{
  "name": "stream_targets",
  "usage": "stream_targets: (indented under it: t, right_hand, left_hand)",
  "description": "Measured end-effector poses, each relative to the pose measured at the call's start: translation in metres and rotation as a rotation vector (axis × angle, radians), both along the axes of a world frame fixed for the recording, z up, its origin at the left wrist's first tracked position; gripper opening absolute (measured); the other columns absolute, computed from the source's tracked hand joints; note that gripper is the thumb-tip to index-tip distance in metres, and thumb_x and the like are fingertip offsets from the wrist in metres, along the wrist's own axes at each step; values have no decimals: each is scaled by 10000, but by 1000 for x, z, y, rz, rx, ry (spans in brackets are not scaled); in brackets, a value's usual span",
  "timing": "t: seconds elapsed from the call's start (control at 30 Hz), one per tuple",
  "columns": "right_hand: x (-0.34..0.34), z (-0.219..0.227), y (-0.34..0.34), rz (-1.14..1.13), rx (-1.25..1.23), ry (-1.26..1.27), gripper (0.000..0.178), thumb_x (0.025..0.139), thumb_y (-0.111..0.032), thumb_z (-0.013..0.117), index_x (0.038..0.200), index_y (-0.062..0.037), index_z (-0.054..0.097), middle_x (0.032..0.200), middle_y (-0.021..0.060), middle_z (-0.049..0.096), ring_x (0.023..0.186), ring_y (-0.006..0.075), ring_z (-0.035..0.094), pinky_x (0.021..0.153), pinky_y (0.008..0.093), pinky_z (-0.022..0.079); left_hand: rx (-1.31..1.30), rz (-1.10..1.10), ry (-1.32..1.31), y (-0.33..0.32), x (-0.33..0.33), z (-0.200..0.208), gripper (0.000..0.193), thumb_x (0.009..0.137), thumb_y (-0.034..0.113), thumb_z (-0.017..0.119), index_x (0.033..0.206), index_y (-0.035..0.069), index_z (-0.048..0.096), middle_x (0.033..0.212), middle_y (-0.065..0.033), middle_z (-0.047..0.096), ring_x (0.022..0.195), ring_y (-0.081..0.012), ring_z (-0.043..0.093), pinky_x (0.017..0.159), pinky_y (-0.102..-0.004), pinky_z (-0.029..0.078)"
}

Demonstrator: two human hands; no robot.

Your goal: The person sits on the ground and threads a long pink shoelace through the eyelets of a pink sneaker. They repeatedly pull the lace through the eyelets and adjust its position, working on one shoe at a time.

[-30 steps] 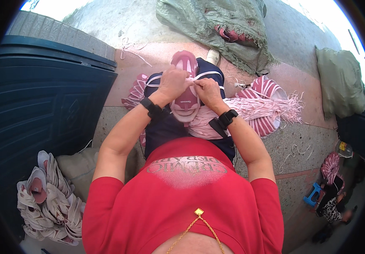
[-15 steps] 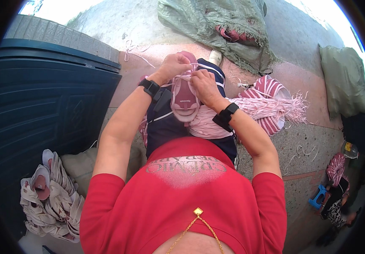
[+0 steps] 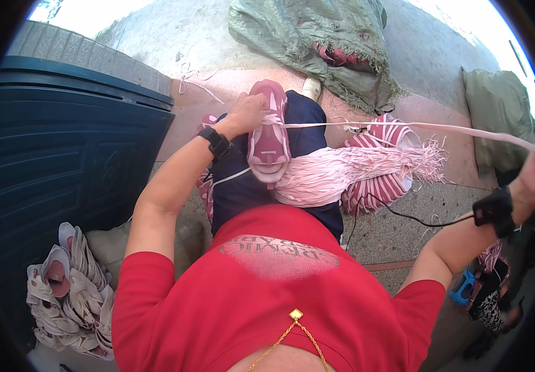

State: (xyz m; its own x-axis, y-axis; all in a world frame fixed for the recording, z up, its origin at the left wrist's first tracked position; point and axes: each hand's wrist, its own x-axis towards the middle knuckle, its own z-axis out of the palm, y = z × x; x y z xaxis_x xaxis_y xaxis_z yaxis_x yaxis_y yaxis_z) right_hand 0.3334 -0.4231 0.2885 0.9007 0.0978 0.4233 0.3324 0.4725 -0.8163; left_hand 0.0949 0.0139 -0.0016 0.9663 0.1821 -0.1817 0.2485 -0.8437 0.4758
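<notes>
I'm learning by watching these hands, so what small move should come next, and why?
Probably bring the right hand in toward the pink shoe, easing the pull: it holds the lace far out to the side, stretched almost straight, so little slack seems left there, while the left hand is at the shoe's lacing.

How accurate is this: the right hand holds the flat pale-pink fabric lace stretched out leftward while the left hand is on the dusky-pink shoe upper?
Not leftward: the head view shows the right hand holding the lace stretched rightward. The left hand is on the upper.
</notes>
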Motion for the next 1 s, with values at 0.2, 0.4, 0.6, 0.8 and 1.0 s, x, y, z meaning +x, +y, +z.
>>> stream_targets:
  t: [0.2,0.4,0.6,0.8,1.0]
  right_hand:
    - [-117,-210,210,625,-878,180,278,892,-263,618,1028,-22,598,725,-31,534,626,60,492,567,204,398]
    - [-160,-285,248,850,-1547,15,284,720,-224,623,901,-12,676,839,226,653,822,347,650,742,421,495]
    - [-173,-258,225,627,-1576,48,277,751,-288,573,789,-42,696,787,207,656,797,370,642,729,444,498]
    - [-181,-269,234,582,-1462,30,319,800,-323,560,756,-31,681,752,197,654,766,377,640,699,451,499]
    - [-222,-292,260,494,-1379,-466,314,818,-338,557,751,-48,655,669,171,638,633,366,630,597,444,505]
  left_hand:
    - [44,-83,-47,14,-28,-9,105,805,134,576,879,66,607,841,-129,618,858,-317,556,834,-400,413]
    - [183,-225,-178,-21,-13,26,154,805,134,579,923,105,674,913,-116,575,920,-302,535,842,-393,426]
    - [336,-603,-103,-23,8,6,124,745,121,587,831,106,675,928,-64,561,935,-271,522,823,-371,442]
    - [298,-442,-2,22,28,13,182,830,192,547,801,49,655,834,-105,593,833,-252,554,737,-360,442]
    - [-176,-262,477,-15,38,30,369,840,321,563,819,-35,656,787,-210,628,721,-285,601,671,-405,444]
